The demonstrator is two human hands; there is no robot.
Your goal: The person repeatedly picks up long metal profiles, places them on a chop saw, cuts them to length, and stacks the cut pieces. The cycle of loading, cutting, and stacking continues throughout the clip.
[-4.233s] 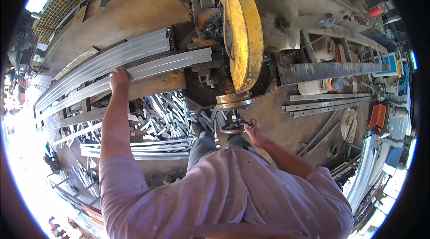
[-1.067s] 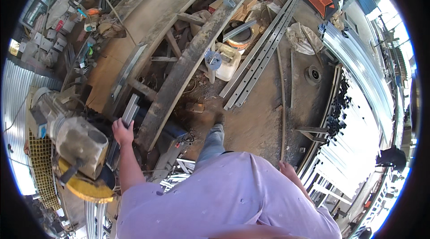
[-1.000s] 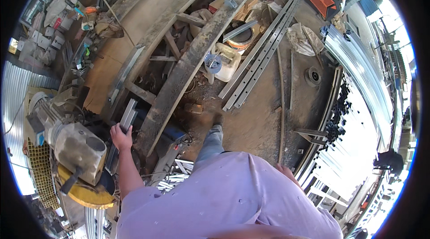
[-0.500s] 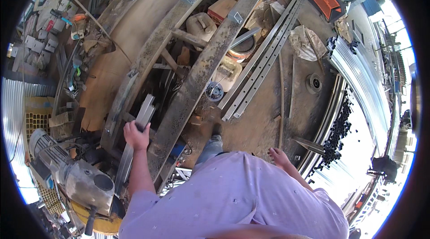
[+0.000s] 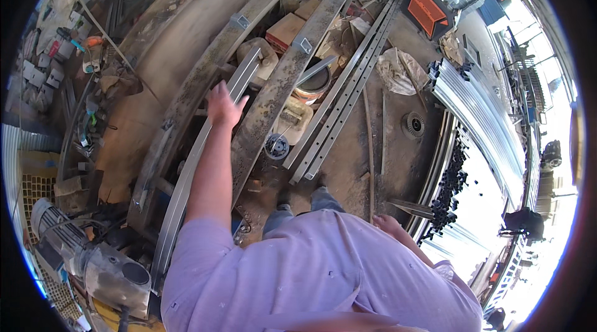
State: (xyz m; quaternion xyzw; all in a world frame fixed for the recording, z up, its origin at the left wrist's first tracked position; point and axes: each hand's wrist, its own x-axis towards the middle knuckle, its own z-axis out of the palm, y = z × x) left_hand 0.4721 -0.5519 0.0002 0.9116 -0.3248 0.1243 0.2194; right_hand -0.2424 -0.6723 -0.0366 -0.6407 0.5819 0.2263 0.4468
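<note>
My left hand (image 5: 224,106) reaches forward over a long silver metal profile (image 5: 196,148), its thumb spread away from the other fingers. The hand lies over the profile, blurred at the fingertips; whether it presses on the metal I cannot tell. The profile runs from beside the cutting machine (image 5: 115,275) at the lower left up between two rusty beams, its far end near a dirty plastic canister (image 5: 257,55). My right hand (image 5: 388,224) hangs low beside my body, fingers loosely apart, with nothing seen in it.
Two heavy rusty beams (image 5: 280,77) flank the profile. Right of them lie perforated metal rails (image 5: 348,92), a bucket (image 5: 313,83) and a round ribbed metal part (image 5: 413,125). Shiny tubes (image 5: 479,130) are stacked farther right. An orange-and-black case (image 5: 429,13) stands at the back.
The profile has slid forward between the beams, and its end now lies much farther away. My left hand has moved forward and its grip has loosened. Both feet now show.
</note>
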